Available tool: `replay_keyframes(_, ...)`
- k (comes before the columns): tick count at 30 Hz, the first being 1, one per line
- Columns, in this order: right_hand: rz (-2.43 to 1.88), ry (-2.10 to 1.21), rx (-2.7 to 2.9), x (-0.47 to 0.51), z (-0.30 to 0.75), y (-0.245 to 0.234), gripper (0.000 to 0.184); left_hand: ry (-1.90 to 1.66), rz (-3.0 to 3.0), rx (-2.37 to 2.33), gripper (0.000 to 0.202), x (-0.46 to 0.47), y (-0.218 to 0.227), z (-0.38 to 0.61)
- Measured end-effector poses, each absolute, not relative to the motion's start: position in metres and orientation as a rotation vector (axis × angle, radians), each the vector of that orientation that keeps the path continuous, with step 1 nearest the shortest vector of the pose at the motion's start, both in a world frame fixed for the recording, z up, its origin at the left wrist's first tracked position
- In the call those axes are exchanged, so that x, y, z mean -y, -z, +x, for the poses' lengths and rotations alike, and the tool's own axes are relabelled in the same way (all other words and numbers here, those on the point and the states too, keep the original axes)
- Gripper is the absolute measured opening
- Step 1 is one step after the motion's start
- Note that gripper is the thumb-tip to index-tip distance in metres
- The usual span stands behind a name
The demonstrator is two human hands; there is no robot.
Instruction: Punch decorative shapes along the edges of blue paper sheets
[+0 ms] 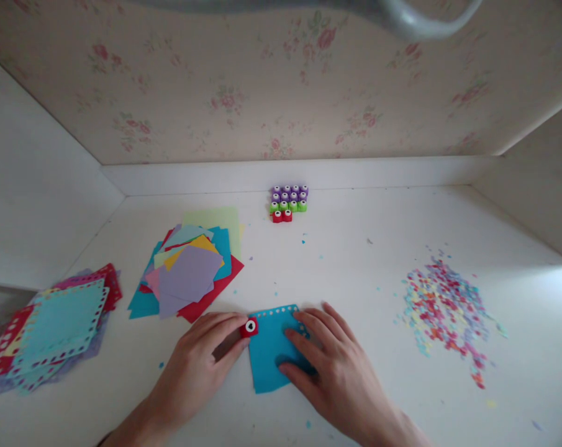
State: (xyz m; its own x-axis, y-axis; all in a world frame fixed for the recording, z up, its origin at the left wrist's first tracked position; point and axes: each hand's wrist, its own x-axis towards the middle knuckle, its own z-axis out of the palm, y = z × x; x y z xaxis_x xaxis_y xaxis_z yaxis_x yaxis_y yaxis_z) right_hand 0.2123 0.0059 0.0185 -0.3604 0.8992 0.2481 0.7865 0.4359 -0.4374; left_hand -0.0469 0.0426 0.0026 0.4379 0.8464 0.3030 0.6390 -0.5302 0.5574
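Note:
Between the thumb and fingers of my left hand (210,347) is a small red paper punch (249,328) with a white top and a dark mark on it. The punch sits at the upper left edge of a blue sheet of paper (269,354). A row of small punched holes runs along the sheet's top edge. My right hand (330,354) lies on the right part of the sheet with its fingers spread, hiding most of that edge.
At the back stand rows of purple, green and red punches (289,202). Uncut coloured paper (190,273) is piled at left, and sheets with punched borders (59,323) lie farther left. A heap of confetti (448,310) spreads at right. A wall (262,81) closes the back.

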Motion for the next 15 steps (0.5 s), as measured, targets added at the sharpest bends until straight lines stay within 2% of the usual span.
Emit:
replay_keyframes(8, -1.427, -0.355, 2.248, -0.004, 0.212, -0.019, 0.032, -0.759, 2.280, -1.329, 0.034, -0.043, -0.013, -0.045)
replay_keyframes(15, -1.418, -0.351, 2.237, -0.004, 0.212, -0.017, 0.033, -0.745, 1.988, -1.401, 0.023, -0.042, -0.035, -0.041)
